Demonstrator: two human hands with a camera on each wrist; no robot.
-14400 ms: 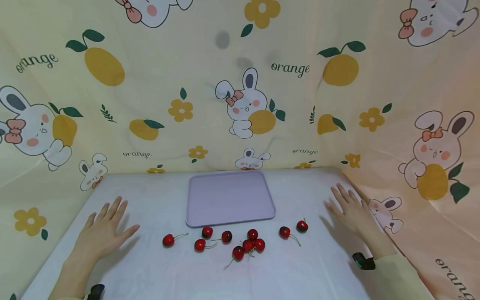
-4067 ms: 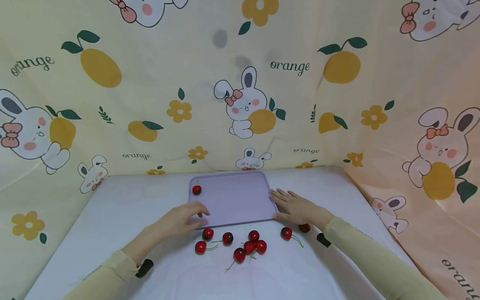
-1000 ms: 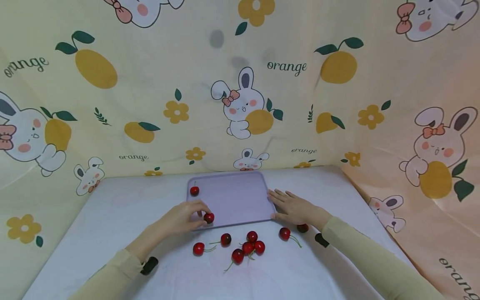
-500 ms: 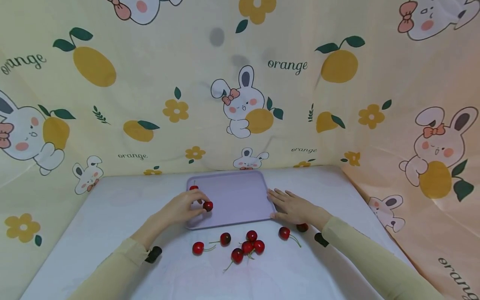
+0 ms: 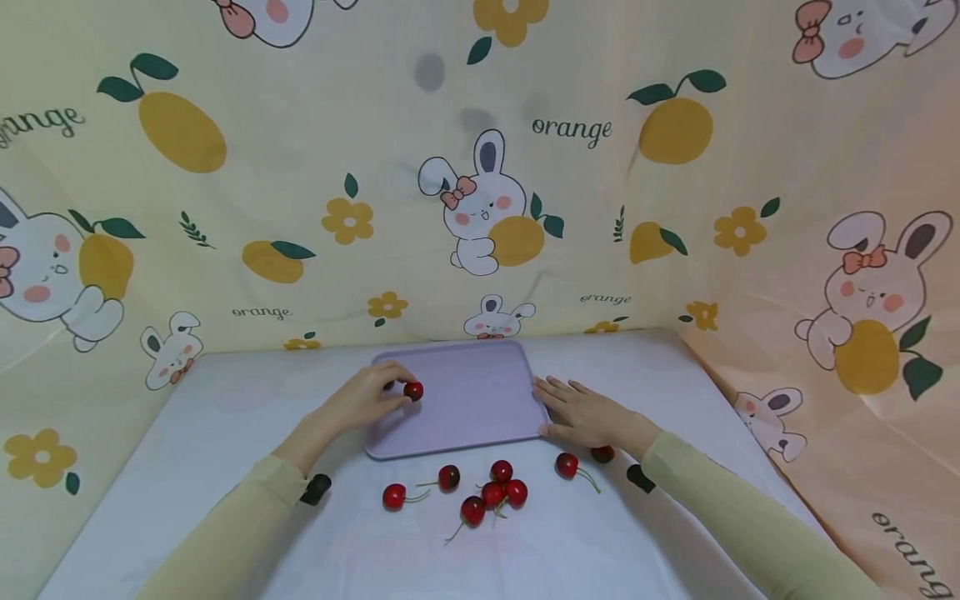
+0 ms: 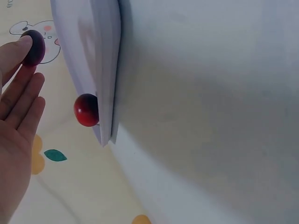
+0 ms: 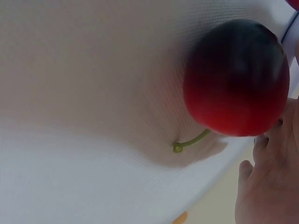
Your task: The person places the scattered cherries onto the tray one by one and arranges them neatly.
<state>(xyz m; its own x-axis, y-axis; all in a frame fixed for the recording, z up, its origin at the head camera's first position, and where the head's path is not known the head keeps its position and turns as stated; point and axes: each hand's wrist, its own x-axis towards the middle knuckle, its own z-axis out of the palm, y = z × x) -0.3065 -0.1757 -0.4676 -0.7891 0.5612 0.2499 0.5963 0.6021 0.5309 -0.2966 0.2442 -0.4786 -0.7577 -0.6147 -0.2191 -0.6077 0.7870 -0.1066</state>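
Note:
My left hand (image 5: 358, 402) pinches a dark red cherry (image 5: 413, 391) between thumb and fingertips, over the left part of the pale purple tray (image 5: 465, 417). In the left wrist view the held cherry (image 6: 34, 48) sits at the thumb tip, the other fingers reaching out beside it. A second cherry (image 6: 86, 110) lies in the tray near its edge; the hand hides most of it in the head view. My right hand (image 5: 585, 412) lies with straight fingers at the tray's right edge. Close by its wrist is a cherry (image 7: 238, 77) with a short green stem.
Several cherries lie on the white table in front of the tray, among them a cluster (image 5: 495, 493) and a single one (image 5: 394, 497) to its left. Another cherry (image 5: 567, 465) lies nearer the right forearm. A printed cloth (image 5: 337, 167) hangs behind and beside the table.
One cherry came into the tray earlier. Since then my left hand has taken a second from the table and carried it farther back over the tray. The right hand has stayed at the edge.

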